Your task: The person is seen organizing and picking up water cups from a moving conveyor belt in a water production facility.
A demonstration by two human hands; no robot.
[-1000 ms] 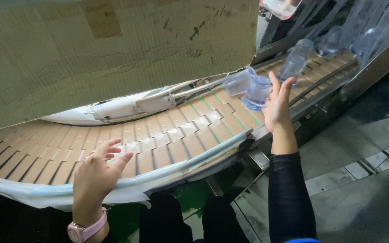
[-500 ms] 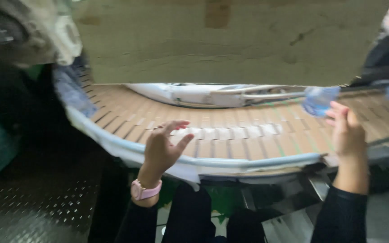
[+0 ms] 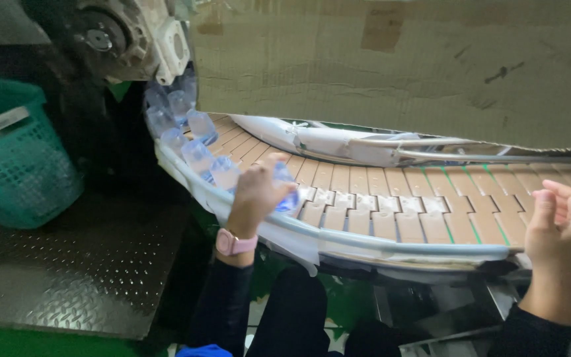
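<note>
Since earlier, my left hand (image 3: 257,193) has closed on a clear plastic bottle (image 3: 284,188) mid-left on the tan slatted conveyor (image 3: 391,198); right hand (image 3: 563,228) open, empty; more bottles queued upper left.

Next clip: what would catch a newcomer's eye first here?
The curved tan conveyor across the middle, with clear bottles crowding its left bend. The left hand, pink watch on the wrist, grips one bottle there; the right hand hovers open at the right. A teal basket sits far left.
</note>
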